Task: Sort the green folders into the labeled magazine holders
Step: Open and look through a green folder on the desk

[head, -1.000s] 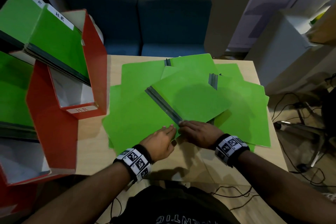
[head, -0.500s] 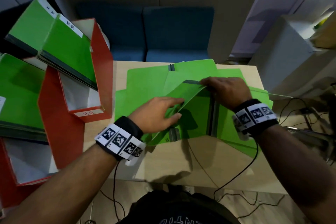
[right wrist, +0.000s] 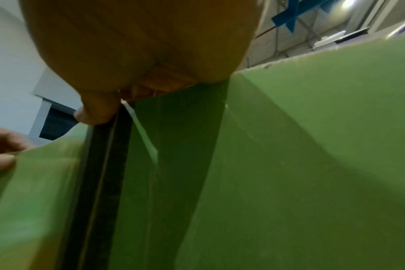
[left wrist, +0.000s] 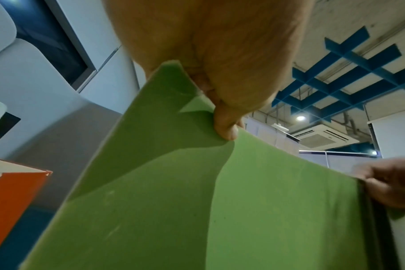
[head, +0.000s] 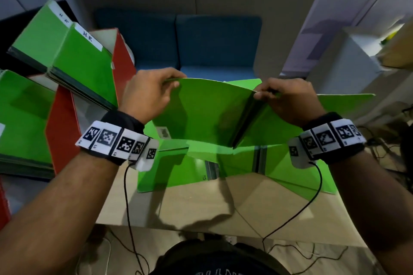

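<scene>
Folder's up off the worktop [head: 201, 203], held open between both hands! The left hand [head: 145, 94] pinches the top corner of the left cover of the green folder [head: 201, 116]; the right hand [head: 288, 98] pinches the top of its dark spine [head: 243, 118].

Risks, as I judge them: each grip is only fingertips on thin card, so a cover could slip and flop onto the loose folders [head: 174, 167] below the hands.

Left of the left hand, the red holder [head: 123, 62] labelled HR already looks packed, so a hurried slot-in could snag or bend a corner.
</scene>
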The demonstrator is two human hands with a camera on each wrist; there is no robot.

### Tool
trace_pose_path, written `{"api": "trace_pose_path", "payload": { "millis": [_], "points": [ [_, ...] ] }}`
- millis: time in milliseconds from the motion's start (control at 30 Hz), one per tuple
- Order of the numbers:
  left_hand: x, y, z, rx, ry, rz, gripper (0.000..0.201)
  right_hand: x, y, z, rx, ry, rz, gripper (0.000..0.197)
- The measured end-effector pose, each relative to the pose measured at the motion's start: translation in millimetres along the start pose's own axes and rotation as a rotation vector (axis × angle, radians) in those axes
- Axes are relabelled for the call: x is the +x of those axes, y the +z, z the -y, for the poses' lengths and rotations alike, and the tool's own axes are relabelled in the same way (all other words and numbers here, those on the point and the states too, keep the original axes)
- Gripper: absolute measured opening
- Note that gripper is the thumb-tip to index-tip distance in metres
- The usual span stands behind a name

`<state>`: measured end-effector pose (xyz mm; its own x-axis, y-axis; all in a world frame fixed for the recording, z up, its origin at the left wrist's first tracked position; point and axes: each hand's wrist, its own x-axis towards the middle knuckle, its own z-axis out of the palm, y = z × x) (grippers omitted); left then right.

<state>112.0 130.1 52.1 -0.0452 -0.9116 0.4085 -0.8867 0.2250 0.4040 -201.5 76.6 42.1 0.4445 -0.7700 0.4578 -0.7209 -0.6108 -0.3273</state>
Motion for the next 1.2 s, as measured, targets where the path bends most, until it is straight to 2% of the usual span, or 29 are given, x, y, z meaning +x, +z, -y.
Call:
{"api": "trace_pose_path", "payload": {
  "millis": [100, 200, 233, 300, 367, 433, 500, 633, 667, 733, 800, 933, 1100, 1200],
  "points": [
    [6, 4, 4, 0.093, 0.068, -0.074, 0.018, -1, 6, 2, 0.057, -0.158, -0.02, 0.029],
    [11, 12, 10, 0.086, 0.072, -0.135, 0.017, -1, 10, 5, -0.033, -0.202, -0.114, 0.025],
    [12, 15, 12, 0.057, 0.068, -0.163, 0.018, -3, 11, 9, -0.057, -0.163, -0.169, 0.023],
    [12, 22, 13, 0.008, 0.055, -0.193, 0.02, -8, 15, 15, -0.037, 0.011, -0.249, 0.026],
    [14, 29, 13, -0.014, 0.042, -0.173, 0.022, -13, 19, 24, 0.09, 0.246, -0.224, 0.049],
    [17, 37, 12, -0.035, 0.054, -0.146, 0.022, -14, 23, 34, 0.188, 0.393, -0.196, 0.071],
    [19, 45, 12, -0.058, 0.07, -0.154, 0.022, -10, 24, 43, 0.165, 0.44, -0.234, 0.079],
    [24, 57, 13, -0.113, 0.052, -0.21, 0.023, -5, 22, 40, 0.215, 0.672, -0.482, 0.081],
    [25, 58, 14, -0.116, 0.05, -0.233, 0.023, -5, 22, 35, 0.244, 0.687, -0.539, 0.081],
    [27, 59, 16, -0.122, 0.068, -0.245, 0.023, -5, 25, 29, 0.261, 0.621, -0.589, 0.079],
    [31, 62, 16, -0.139, 0.119, -0.208, 0.022, -5, 33, 20, 0.257, 0.607, -0.58, 0.078],
    [42, 72, 8, -0.162, 0.198, -0.179, 0.019, 6, 43, 26, 0.407, 0.827, -0.533, 0.092],
    [52, 90, -7, -0.215, 0.27, -0.105, 0.017, 19, 50, 45, 0.529, 0.761, -0.361, 0.093],
    [56, 96, -13, -0.233, 0.268, -0.056, 0.014, 23, 49, 56, 0.57, 0.769, -0.164, 0.09]
  ]
}}
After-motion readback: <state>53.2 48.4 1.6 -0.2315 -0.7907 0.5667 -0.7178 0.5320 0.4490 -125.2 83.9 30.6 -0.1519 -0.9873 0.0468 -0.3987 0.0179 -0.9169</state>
